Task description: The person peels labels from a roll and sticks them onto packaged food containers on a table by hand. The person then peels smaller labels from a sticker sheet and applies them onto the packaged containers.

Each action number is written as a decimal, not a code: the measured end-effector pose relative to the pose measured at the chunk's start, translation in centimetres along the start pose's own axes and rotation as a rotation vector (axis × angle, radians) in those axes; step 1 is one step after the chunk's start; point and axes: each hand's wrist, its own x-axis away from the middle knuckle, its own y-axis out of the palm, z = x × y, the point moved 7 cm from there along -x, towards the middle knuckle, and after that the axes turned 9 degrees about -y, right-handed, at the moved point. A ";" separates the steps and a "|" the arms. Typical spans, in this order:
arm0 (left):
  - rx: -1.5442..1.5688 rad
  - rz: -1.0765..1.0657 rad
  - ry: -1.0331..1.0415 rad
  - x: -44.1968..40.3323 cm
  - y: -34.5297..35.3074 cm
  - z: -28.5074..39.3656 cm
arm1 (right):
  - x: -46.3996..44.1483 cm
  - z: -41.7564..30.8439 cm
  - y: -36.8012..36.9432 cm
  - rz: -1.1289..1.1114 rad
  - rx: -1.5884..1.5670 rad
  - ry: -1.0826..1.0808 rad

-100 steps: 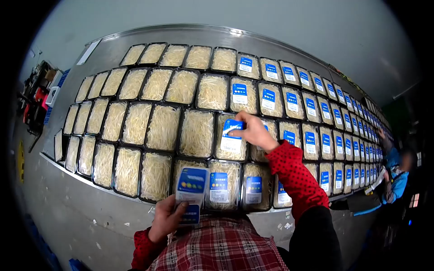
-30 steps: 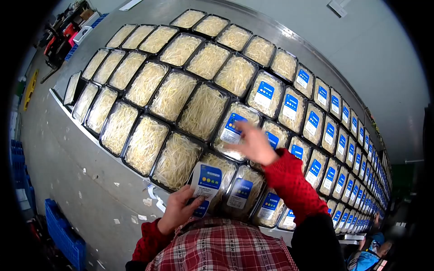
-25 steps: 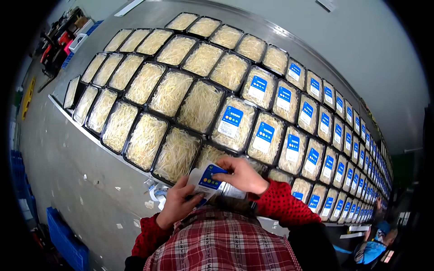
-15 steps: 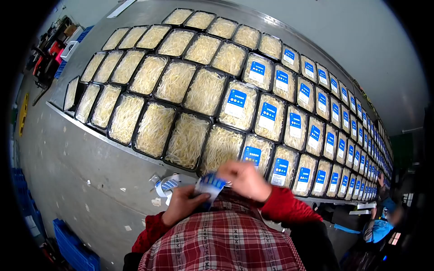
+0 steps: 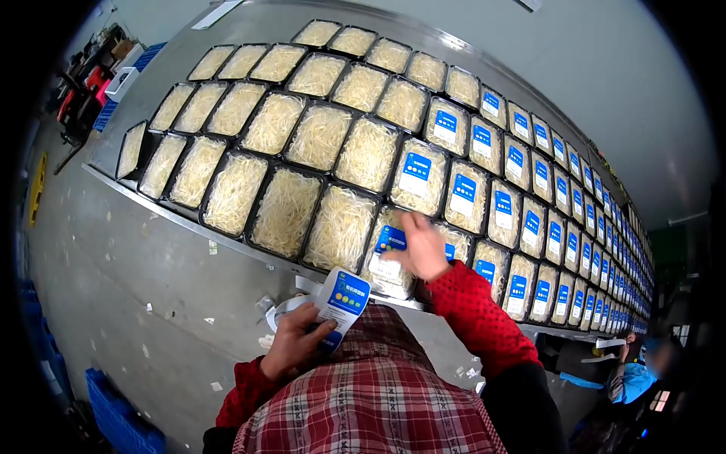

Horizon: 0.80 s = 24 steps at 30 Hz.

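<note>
My left hand [image 5: 299,338] grips a strip of blue-and-white labels [image 5: 347,295] in front of the plaid apron [image 5: 363,386]. Behind that hand hangs a curl of white backing strip. My right hand [image 5: 420,247], slightly blurred, has its fingers apart over a front-row tray of pale sprouts [image 5: 391,261]. A blue-and-white label [image 5: 390,239] lies on that tray's film, beside my fingertips. Just left of it, a front-row sprout tray [image 5: 339,227] bears no label. One row behind, another tray has a label [image 5: 416,172] on it.
Rows of black sprout trays cover the metal table [image 5: 170,83], labelled ones to the right, unlabelled ones to the left. One tray [image 5: 131,150] is tilted at the left end. A co-worker in blue [image 5: 634,380] is at the lower right. Blue pallets [image 5: 125,416] lie lower left.
My right hand has moved from the label strip to the front-row tray, where a label now lies. My left hand still has the strip. The view has shifted a little.
</note>
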 end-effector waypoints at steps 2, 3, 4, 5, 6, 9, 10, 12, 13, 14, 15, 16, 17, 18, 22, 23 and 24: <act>-0.208 -0.018 0.229 0.6 0.2 4.2 | 1.5 -3.7 2.5 -0.249 -0.710 -0.048; -0.198 -0.066 0.166 0.4 0.0 3.5 | 2.6 -5.2 3.5 -0.316 -0.896 0.023; -0.202 -0.059 0.170 0.1 -0.4 3.0 | 3.5 -6.7 4.5 -0.382 -1.079 0.090; -0.324 0.040 0.343 0.2 -0.8 3.4 | 3.9 -7.4 4.8 -0.279 -1.130 0.093; -0.446 0.137 0.508 1.0 -1.1 3.9 | 3.9 -8.6 4.0 -0.278 -1.140 0.135; -0.388 0.042 0.499 1.0 -1.3 6.8 | 3.5 -12.3 1.8 -0.170 -0.950 -0.102; -0.228 -0.097 0.386 0.7 -1.1 6.3 | 3.3 -12.9 1.5 -0.169 -0.953 -0.104; -0.261 -0.123 0.265 0.9 -1.6 4.6 | 2.7 -14.1 -0.1 -0.053 -0.751 -0.268; -0.171 -0.072 0.112 1.0 -2.1 2.8 | 2.1 -14.5 -0.5 -0.044 -0.762 -0.330; -0.083 -0.021 -0.041 1.3 -2.6 1.1 | 1.2 -14.2 -0.6 -0.081 -0.728 -0.250; -0.026 -0.004 -0.080 2.1 -3.0 1.0 | -0.8 -13.1 -2.4 0.107 -0.757 -0.242; -0.028 -0.001 -0.081 2.7 -3.3 0.9 | -3.3 -11.3 -4.5 0.133 -0.702 -0.055; 0.045 0.003 -0.152 3.3 -3.8 0.3 | -5.6 -9.1 -5.2 0.151 -0.740 -0.022; 0.119 0.008 -0.225 4.0 -4.3 -0.5 | -7.4 -7.6 -4.2 0.141 -0.647 -0.050; 0.032 0.122 0.008 3.7 -6.2 -1.2 | -7.9 -4.1 5.7 -0.020 -0.345 -0.031; 0.024 0.127 0.007 3.9 -6.8 -1.8 | -7.6 -3.7 7.7 -0.030 -0.169 -0.069; 0.027 0.133 -0.004 4.1 -7.4 -1.8 | -7.5 -4.2 7.9 -0.040 -0.176 -0.072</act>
